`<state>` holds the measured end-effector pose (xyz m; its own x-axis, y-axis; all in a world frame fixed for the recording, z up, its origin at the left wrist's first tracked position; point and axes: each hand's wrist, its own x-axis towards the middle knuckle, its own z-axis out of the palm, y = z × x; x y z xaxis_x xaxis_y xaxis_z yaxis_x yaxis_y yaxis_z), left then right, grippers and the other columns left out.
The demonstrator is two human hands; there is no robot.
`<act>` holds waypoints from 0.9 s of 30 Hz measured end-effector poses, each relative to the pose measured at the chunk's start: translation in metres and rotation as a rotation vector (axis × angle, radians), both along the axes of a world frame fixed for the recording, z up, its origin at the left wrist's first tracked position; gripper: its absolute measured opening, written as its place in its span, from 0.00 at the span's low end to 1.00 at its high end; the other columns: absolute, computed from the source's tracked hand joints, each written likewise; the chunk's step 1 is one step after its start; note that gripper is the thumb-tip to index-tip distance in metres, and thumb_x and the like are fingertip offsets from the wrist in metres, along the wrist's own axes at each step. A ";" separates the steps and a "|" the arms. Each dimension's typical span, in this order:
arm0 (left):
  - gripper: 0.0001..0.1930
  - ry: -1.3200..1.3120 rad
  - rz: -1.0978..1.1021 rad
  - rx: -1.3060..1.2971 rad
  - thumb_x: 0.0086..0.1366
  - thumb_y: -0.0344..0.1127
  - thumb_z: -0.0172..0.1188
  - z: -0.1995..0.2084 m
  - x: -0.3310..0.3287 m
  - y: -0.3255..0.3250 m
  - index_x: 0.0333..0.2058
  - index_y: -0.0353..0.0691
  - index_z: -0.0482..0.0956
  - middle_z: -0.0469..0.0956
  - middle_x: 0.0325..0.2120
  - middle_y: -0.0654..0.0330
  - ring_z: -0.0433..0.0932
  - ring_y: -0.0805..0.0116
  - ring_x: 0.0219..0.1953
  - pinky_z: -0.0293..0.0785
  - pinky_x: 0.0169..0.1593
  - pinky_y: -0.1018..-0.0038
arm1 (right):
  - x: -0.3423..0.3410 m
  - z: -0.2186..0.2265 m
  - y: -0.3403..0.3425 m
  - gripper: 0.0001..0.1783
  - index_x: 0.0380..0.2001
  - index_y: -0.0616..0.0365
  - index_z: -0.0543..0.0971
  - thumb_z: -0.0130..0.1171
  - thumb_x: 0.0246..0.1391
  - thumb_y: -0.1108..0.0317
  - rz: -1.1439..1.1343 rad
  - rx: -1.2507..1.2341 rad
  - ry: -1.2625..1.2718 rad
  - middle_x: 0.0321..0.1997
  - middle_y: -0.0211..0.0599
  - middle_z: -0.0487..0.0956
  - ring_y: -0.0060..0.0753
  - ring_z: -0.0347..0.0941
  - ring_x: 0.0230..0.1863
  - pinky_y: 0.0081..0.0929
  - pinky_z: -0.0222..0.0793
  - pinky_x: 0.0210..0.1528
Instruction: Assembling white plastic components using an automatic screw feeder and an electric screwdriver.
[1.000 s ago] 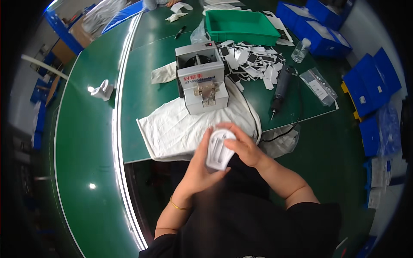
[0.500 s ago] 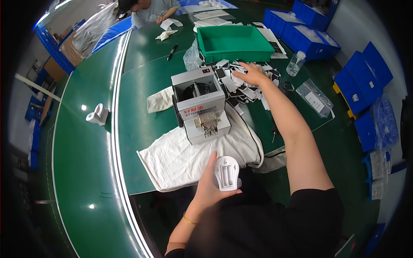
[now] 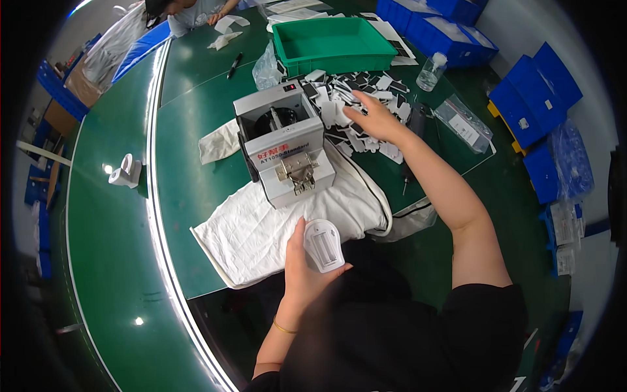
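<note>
Near the surface's front edge, just above the person's lap, the left hand holds a white housing, thumb along its left side and fingers curled under it, so the grip is closed on the part. This housing is oval with a rectangular recess facing up. It hangs over the edge of a white cloth spread on the green surface. On that cloth, just beyond the housing, stands a grey machine with a round well on top and a metal fitting at its front. Right of the machine, the right hand reaches out, fingers spread flat on a pile of small parts; whether it grips one I cannot tell. Behind the pile sits a green tray. A clear bottle stands to the right.
</note>
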<state>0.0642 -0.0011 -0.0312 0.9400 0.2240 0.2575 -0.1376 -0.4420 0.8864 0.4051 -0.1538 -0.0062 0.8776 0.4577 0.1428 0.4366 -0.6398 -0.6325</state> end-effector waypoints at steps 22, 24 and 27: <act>0.66 -0.164 0.003 -0.139 0.36 0.33 0.82 -0.019 -0.019 0.007 0.70 0.38 0.43 0.66 0.61 0.43 0.68 0.46 0.62 0.65 0.62 0.59 | -0.155 0.051 -0.004 0.15 0.51 0.62 0.77 0.58 0.60 0.76 0.162 0.613 0.038 0.37 0.27 0.77 0.13 0.70 0.33 0.13 0.67 0.33; 0.66 -0.189 -0.002 -0.094 0.37 0.33 0.82 -0.021 -0.017 0.006 0.70 0.40 0.42 0.67 0.60 0.42 0.69 0.45 0.61 0.66 0.62 0.58 | -0.199 0.057 -0.005 0.16 0.50 0.62 0.78 0.59 0.59 0.78 0.245 0.637 0.318 0.35 0.26 0.78 0.12 0.70 0.32 0.12 0.67 0.33; 0.66 -0.158 0.018 -0.076 0.37 0.33 0.82 -0.024 -0.019 0.004 0.70 0.40 0.42 0.68 0.59 0.43 0.69 0.45 0.61 0.67 0.61 0.58 | -0.236 0.047 -0.002 0.15 0.49 0.64 0.79 0.60 0.57 0.79 0.343 0.445 0.480 0.35 0.28 0.79 0.13 0.73 0.31 0.12 0.70 0.35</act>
<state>0.0447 0.0025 -0.0547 0.8849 0.2645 0.3833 -0.2705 -0.3780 0.8854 0.1696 -0.1557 0.0406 0.7083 0.7057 0.0151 0.1760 -0.1558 -0.9720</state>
